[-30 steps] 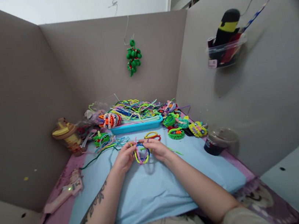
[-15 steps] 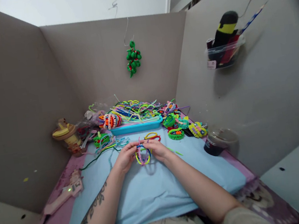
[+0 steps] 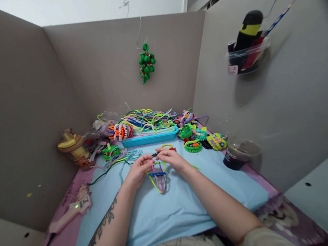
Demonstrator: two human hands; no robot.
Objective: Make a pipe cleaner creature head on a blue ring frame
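My left hand (image 3: 139, 170) and my right hand (image 3: 171, 159) meet over the light blue mat (image 3: 170, 209), fingers pinched together at the top of a small bundle of coloured cords (image 3: 158, 178). The cords, yellow, pink and blue, hang down from the fingers in narrow loops toward me. A yellow and red cord loop (image 3: 166, 147) lies on the mat just beyond my right hand.
A teal tray (image 3: 150, 139) piled with coloured cords stands at the back. Woven bracelets (image 3: 203, 138) lie at the right, a dark lidded cup (image 3: 241, 153) further right, a pink glue gun (image 3: 70, 211) at the left. Grey partition walls surround the desk; a green ornament (image 3: 146, 62) hangs behind.
The cord bundle was a round loop between my hands; now it hangs stretched into long narrow loops. Both hands have shifted slightly away from me.
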